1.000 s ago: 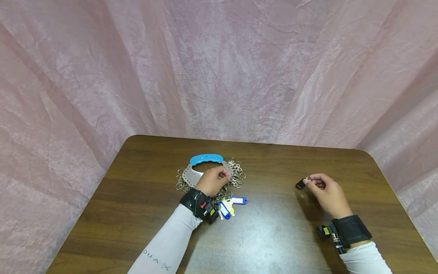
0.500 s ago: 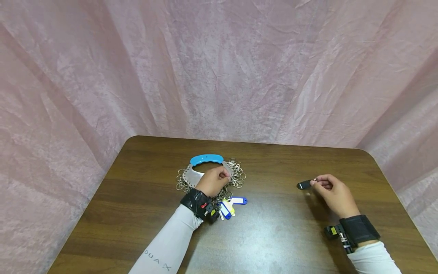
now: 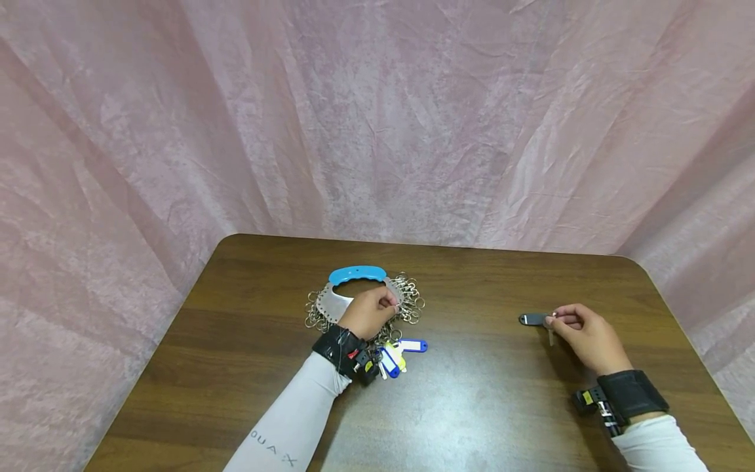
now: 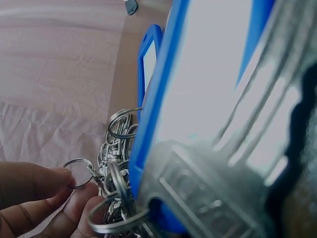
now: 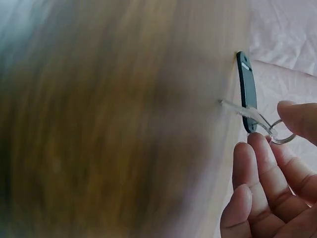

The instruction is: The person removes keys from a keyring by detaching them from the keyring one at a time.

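Note:
On the table (image 3: 466,288) lies a silver key ring organizer plate (image 3: 331,304) with a blue handle (image 3: 357,274) and many metal rings round its edge. My left hand (image 3: 367,314) rests over its right side; in the left wrist view thumb and finger pinch a small split ring (image 4: 92,171). Blue tags (image 3: 414,345), a yellow tag (image 3: 396,358) and a large close key (image 4: 203,193) hang near that wrist. Off to the right, my right hand (image 3: 590,341) pinches a key ring (image 5: 284,142) carrying a key (image 5: 241,111) and a black key tag (image 5: 248,89).
Wrist cameras on black straps (image 3: 631,392) sit on both wrists, the left one right beside the tags. A pink curtain (image 3: 413,131) hangs behind the table's far edge. Brown wood surface stretches between the two hands.
My right hand has moved right and slightly nearer, carrying the key ring. Its black tag has turned to point left, and the key now shows below the fingers. The left hand has stayed nearly still.

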### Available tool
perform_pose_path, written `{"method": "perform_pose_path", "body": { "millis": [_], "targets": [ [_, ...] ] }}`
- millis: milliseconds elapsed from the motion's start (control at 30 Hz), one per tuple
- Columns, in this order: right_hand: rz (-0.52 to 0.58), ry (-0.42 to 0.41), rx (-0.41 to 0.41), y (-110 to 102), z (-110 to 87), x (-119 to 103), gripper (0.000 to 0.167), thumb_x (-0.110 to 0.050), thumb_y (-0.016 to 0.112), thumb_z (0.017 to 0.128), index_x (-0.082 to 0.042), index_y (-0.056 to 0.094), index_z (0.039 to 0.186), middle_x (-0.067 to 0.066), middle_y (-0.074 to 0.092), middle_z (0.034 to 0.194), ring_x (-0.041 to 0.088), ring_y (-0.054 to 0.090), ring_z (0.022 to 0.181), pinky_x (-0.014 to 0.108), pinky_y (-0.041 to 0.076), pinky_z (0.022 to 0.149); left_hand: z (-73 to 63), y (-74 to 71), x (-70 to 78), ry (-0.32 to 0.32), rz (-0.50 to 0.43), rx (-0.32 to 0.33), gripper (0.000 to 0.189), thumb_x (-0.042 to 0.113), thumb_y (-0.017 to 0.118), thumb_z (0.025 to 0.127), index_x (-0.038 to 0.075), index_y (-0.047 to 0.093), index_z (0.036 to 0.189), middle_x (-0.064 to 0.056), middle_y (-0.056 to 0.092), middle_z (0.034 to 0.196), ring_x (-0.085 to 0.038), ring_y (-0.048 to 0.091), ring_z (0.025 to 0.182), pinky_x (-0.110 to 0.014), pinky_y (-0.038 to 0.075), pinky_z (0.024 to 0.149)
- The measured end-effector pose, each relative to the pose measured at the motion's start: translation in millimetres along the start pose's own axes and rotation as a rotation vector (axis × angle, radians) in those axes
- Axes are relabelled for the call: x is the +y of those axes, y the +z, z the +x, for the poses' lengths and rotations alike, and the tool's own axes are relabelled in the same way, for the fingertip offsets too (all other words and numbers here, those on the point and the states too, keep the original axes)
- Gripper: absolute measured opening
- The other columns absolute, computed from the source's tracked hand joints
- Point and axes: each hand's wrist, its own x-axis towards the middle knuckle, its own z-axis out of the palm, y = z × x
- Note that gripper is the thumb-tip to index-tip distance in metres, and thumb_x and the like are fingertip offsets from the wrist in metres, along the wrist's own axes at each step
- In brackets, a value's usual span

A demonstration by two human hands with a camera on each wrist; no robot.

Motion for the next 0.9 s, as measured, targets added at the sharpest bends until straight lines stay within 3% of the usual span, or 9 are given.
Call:
{"method": "perform_pose_path", "body": {
  "millis": [600,900],
  "targets": [
    [-0.078,-0.025,-0.104,-3.2,5.1,10.9,0.031,-0.029,0.071,0.094,-0.001,0.067,0.105,0.009,0.072,0.093,0.003,0.056,0.072,0.023,0.043,0.063,0.8,5.2,0.3,0.072,0.032,-0.007,0.005,0.012,0.075,0.086,0.013,0.071,0.084,0.000,0.067,0.083,-0.008,0.058,0.077,-0.025,0.048,0.073],
    [-0.095,-0.007,-0.140,-4.5,8.8,13.9,0.034,-0.029,0.071,0.094,0.002,0.066,0.107,0.010,0.070,0.091,0.014,0.058,0.077,0.027,0.041,0.064,0.1,10.9,1.4,0.143,0.184,0.023,0.007,0.012,0.074,0.088,0.013,0.071,0.081,0.000,0.065,0.083,-0.010,0.058,0.077,-0.023,0.047,0.070]
  ]
}}
